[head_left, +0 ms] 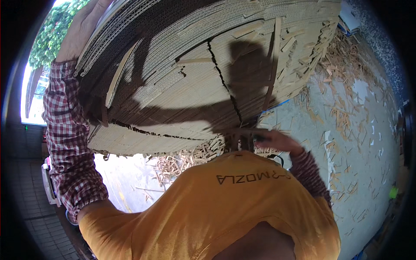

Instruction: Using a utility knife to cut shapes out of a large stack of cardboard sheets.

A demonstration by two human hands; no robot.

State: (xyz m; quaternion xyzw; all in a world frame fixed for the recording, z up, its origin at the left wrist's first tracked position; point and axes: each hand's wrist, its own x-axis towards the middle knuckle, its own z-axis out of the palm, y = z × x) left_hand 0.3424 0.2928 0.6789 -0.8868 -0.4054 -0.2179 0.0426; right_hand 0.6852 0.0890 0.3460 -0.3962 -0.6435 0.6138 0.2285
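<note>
From my seat far off, I look down over the wearer's orange shirt (pixel 277 208) at a big stack of corrugated cardboard (pixel 199 82), which fills the upper middle of my view, its layered edges turned toward me. The left hand (pixel 88 24) lies at the stack's upper left border, touching the outermost sheets; the top of the view cuts off its fingertips, so I cannot tell whether it grips or only rests there. The right hand (pixel 279 141) is near the stack's lower edge, just in front of the shirt. It is blurred, fingers pointing left, with something dark at them; I cannot tell whether they pinch it. Both forearms wear checked sleeves, the left sleeve (pixel 65 130) reaching up along the stack's side.

A jagged crack (pixel 222 80) runs down the middle of the layers, and a loose strip (pixel 119 76) sticks out on the left. A dark shadow with a rounded top and a long arm falls across the cardboard. Below and to the right, brown scraps (pixel 342 117) litter the pale floor (pixel 314 138). Green foliage (pixel 52 34) shows at the upper left.
</note>
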